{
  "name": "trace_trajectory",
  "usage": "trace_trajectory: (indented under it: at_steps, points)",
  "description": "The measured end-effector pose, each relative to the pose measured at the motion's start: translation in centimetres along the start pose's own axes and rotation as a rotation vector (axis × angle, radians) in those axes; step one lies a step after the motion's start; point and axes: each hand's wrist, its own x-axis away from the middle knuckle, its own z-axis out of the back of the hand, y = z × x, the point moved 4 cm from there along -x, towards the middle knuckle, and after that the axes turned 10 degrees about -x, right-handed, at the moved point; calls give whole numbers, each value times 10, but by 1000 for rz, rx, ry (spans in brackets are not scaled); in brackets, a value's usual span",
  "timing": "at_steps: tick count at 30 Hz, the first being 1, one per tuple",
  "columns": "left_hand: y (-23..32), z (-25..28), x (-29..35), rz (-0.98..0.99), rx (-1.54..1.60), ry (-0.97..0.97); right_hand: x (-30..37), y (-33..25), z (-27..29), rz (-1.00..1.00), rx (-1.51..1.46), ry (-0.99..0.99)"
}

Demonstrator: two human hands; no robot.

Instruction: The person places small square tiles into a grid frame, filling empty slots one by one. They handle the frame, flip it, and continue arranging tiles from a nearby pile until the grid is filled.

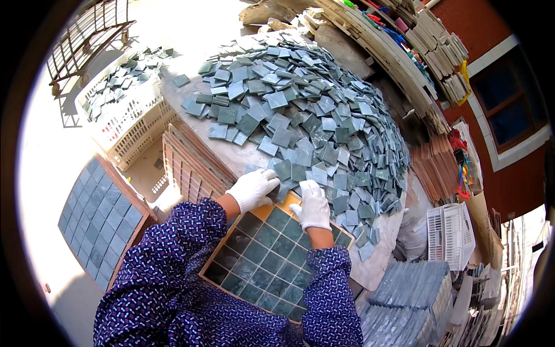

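Observation:
A shallow tray (261,213) with a tan rim and yellow bare base lies in front of me. Rows of square dark green stone tiles (255,253) cover most of it, and yellow shows along its far edge. At the far left of that edge, my left hand (253,190), in a white glove, pinches a dark stone tile (276,193). My right hand (314,207), also gloved in white, bends over the tray's far side with thumb and fingers curled. Whatever lies under its fingertips is hidden.
Beyond the tray spreads a large heap of loose grey-green tiles (283,136) on a pale surface. To the left stand a tile-filled panel (101,217), stacked grid trays (188,165) and a white crate (136,127). Bundled tiles (407,295) and a white basket (451,236) are at right.

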Motion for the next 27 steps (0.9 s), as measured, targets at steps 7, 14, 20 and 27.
trace_trajectory:
  at_steps: [7, 14, 20, 27]
  points:
    - [-11, 11, -8, 32, 5, 14, 0, 39, 9, -160, -60, -97]
    - [7, 12, -1, 176, -16, 33, -18, 74, 12, -193, -332, -126]
    - [-34, -18, -5, 362, 628, 62, -18, 62, 24, -202, -260, -198]
    - [0, 6, 27, 151, 192, -165, -17, 44, 25, -189, -79, -261]
